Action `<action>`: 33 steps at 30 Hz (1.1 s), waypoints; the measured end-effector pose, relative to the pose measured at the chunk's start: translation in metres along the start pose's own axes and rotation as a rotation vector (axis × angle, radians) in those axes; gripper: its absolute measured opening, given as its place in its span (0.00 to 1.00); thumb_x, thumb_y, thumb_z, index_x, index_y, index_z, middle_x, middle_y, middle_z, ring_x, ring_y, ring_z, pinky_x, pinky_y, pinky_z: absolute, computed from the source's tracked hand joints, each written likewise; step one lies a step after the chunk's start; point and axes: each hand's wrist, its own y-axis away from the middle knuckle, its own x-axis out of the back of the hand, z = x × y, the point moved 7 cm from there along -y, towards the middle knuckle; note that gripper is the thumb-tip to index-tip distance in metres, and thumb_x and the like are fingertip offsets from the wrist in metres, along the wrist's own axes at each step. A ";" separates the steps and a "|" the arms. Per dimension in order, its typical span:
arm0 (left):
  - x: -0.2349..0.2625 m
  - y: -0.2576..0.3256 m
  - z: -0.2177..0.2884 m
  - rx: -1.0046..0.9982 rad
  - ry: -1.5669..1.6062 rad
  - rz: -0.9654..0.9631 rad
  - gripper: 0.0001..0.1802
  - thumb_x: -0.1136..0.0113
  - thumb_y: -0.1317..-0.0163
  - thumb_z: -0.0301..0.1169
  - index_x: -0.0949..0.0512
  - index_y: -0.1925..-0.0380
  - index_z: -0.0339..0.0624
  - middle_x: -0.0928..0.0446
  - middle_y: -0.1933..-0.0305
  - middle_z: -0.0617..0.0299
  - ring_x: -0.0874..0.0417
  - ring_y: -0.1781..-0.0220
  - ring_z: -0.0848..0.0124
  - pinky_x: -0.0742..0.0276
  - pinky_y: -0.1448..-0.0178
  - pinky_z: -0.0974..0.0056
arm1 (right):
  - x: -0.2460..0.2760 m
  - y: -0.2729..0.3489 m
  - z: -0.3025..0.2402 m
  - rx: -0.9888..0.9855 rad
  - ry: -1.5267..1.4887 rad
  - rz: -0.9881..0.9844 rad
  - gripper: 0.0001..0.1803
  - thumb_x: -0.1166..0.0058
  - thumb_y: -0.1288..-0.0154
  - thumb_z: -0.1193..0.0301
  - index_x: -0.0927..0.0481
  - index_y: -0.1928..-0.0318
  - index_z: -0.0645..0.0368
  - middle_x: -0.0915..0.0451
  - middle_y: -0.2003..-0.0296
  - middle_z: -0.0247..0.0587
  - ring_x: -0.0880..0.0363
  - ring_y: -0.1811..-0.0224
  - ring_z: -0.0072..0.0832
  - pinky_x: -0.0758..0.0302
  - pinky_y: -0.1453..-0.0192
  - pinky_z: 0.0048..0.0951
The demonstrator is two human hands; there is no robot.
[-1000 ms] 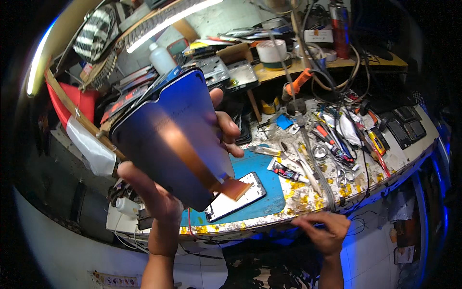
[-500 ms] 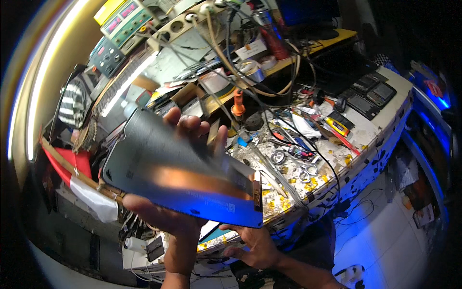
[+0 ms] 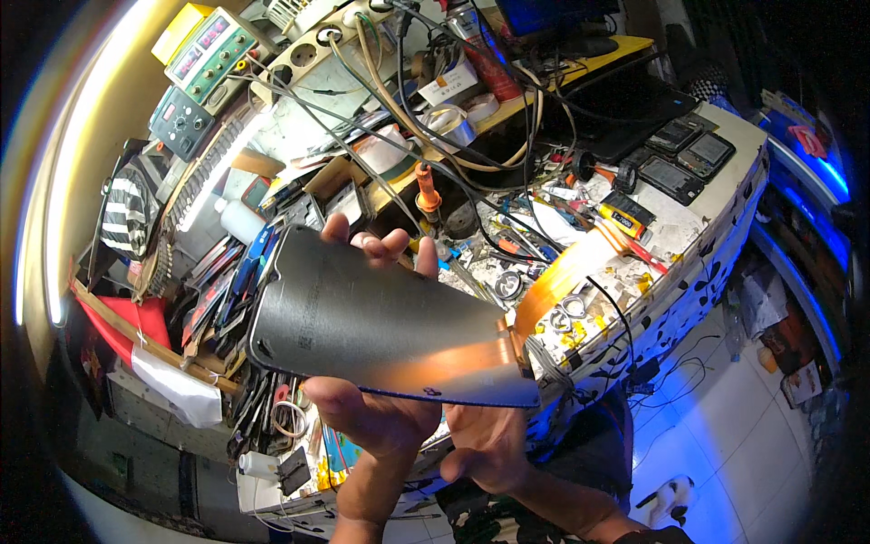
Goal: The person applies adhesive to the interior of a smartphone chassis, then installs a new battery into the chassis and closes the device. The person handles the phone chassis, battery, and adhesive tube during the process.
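A phone display panel (image 3: 390,317), dark and shiny on the side facing me, is held tilted above the bench. My left hand (image 3: 381,422) grips it, thumb along the lower edge and fingertips showing past the upper edge. From its right end a flat orange flex strip (image 3: 566,272) stretches up and right over the bench. My right hand (image 3: 489,453) is against the panel's lower right edge, thumb apart; its other fingers are hidden behind the panel. Under the strip lie metal rings (image 3: 566,313) and loose tools.
An orange-handled soldering iron (image 3: 426,190) stands behind the panel among tangled cables. Several dismantled phones (image 3: 675,177) lie at the far right of the bench. Stacked phone parts (image 3: 240,290) crowd the left, below a bench power supply (image 3: 213,54). A spray can (image 3: 485,63) stands at the back.
The panel has shifted right with my left hand. The orange strip now extends out from its end across the bench. My right hand has risen to the panel's lower edge.
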 end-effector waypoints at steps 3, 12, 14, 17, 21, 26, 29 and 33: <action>0.008 0.005 -0.004 -0.021 0.005 0.022 0.63 0.41 0.52 0.71 0.52 0.29 0.37 0.36 0.39 0.53 0.37 0.30 0.58 0.49 0.23 0.46 | 0.003 -0.004 -0.007 0.055 0.038 0.063 0.61 0.19 0.60 0.66 0.49 0.31 0.65 0.38 0.35 0.46 0.41 0.30 0.36 0.46 0.26 0.41; 0.038 0.033 -0.019 0.001 -0.125 0.011 0.62 0.44 0.50 0.73 0.51 0.30 0.36 0.42 0.30 0.46 0.41 0.27 0.50 0.50 0.23 0.43 | 0.000 -0.027 -0.029 0.056 0.288 0.124 0.67 0.27 0.58 0.47 0.57 0.29 0.64 0.48 0.29 0.54 0.47 0.26 0.43 0.49 0.24 0.44; 0.042 0.042 -0.023 0.031 -0.115 0.018 0.64 0.44 0.52 0.74 0.52 0.29 0.36 0.43 0.29 0.46 0.41 0.27 0.50 0.49 0.24 0.43 | -0.004 -0.032 -0.031 0.084 0.424 0.106 0.68 0.31 0.56 0.41 0.60 0.28 0.62 0.47 0.30 0.57 0.46 0.27 0.47 0.47 0.25 0.49; 0.055 0.053 -0.035 0.123 0.062 0.096 0.70 0.29 0.62 0.66 0.53 0.29 0.36 0.43 0.29 0.48 0.42 0.27 0.53 0.49 0.23 0.46 | -0.006 -0.036 -0.037 0.138 0.559 0.114 0.67 0.34 0.54 0.39 0.61 0.27 0.60 0.42 0.33 0.60 0.40 0.30 0.51 0.44 0.27 0.55; 0.079 0.072 -0.051 0.332 0.262 -0.019 0.72 0.16 0.69 0.49 0.53 0.28 0.34 0.46 0.26 0.48 0.45 0.24 0.57 0.50 0.23 0.53 | -0.012 -0.053 -0.057 0.168 0.950 -0.155 0.68 0.32 0.55 0.40 0.62 0.27 0.60 0.40 0.35 0.61 0.36 0.34 0.49 0.39 0.30 0.52; 0.138 0.116 -0.022 0.352 -0.111 -0.269 0.63 0.18 0.62 0.29 0.50 0.28 0.40 0.43 0.28 0.54 0.43 0.25 0.61 0.47 0.23 0.50 | -0.025 -0.071 -0.066 0.264 1.424 -0.761 0.69 0.30 0.56 0.42 0.62 0.27 0.60 0.36 0.39 0.62 0.31 0.38 0.48 0.34 0.34 0.49; 0.201 0.134 0.013 0.312 -0.647 -0.189 0.64 0.16 0.67 0.33 0.46 0.29 0.40 0.38 0.32 0.50 0.37 0.28 0.57 0.39 0.26 0.47 | -0.027 -0.078 -0.060 0.238 1.493 -0.781 0.70 0.29 0.57 0.43 0.62 0.27 0.60 0.34 0.40 0.63 0.28 0.41 0.47 0.31 0.36 0.47; 0.253 0.136 0.028 0.310 -1.174 -0.243 0.60 0.22 0.56 0.47 0.47 0.30 0.33 0.35 0.35 0.42 0.33 0.34 0.47 0.34 0.32 0.51 | -0.025 -0.081 -0.041 0.169 1.517 -0.668 0.70 0.25 0.62 0.46 0.57 0.29 0.64 0.35 0.39 0.54 0.26 0.41 0.48 0.27 0.36 0.50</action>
